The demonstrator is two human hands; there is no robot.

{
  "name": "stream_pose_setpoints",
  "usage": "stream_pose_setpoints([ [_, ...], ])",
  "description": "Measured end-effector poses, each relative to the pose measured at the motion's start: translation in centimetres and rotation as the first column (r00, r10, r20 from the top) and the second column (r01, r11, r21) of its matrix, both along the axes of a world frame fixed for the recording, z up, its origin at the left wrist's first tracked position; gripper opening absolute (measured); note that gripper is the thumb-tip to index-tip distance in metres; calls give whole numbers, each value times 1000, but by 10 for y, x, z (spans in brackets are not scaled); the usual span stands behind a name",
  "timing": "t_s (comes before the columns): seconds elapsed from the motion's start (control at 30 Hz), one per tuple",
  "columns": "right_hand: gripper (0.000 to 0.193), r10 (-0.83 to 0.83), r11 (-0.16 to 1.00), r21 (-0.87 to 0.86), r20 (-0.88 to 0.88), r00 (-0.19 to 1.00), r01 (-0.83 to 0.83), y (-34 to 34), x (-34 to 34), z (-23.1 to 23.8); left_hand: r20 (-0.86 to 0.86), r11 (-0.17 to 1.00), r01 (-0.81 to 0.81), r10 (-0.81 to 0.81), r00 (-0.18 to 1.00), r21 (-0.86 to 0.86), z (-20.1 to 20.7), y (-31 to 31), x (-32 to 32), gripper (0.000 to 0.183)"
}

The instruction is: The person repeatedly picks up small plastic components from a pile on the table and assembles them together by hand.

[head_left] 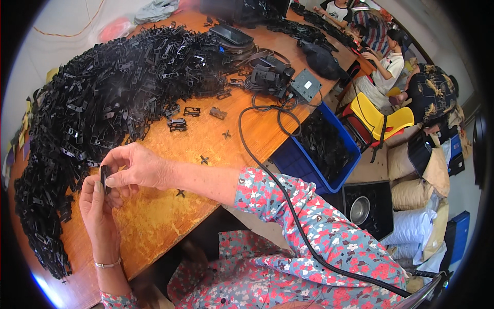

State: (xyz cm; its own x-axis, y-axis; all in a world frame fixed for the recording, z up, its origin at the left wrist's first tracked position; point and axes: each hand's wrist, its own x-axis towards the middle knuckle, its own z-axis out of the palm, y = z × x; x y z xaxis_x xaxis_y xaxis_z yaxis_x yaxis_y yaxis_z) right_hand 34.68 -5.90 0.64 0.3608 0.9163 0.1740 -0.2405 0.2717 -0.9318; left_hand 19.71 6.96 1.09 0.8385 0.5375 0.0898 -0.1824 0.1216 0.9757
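Both hands grasping one small black plastic part above the worn wooden table (170,216).

The left hand (96,206) supports it from below while the right hand (135,167) pinches it between thumb and fingers — presumably to steady so slight a piece; it looks slim, dark and straight-edged (105,180), its finer shape hidden by fingers. Beyond, a heap of black plastic frames (103,92) curves around — likely for easy reach.

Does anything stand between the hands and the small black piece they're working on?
Nothing visible does. The right hand pinches the black piece directly, with the left hand right up against it; the heap of black parts lies beyond them.
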Motion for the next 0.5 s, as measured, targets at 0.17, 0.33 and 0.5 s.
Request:
stream_pose_setpoints([
  [0.17, 31, -10, 1000, 9, -57, 998, 11, 1, 0, -1, 2, 995, 67, -67, 998, -71, 0, 4, -1, 16],
  [0.33, 32, 6, 1000, 13, -68, 998, -5, 1, -1, -2, 6, 995, 69, -69, 998, -67, 1, 5, 0, 16],
  [0.5, 32, 29, 999, 35, -95, 995, -26, 2, -4, -3, 7, 997, 54, -54, 999, -62, 0, 5, 0, 16],
])
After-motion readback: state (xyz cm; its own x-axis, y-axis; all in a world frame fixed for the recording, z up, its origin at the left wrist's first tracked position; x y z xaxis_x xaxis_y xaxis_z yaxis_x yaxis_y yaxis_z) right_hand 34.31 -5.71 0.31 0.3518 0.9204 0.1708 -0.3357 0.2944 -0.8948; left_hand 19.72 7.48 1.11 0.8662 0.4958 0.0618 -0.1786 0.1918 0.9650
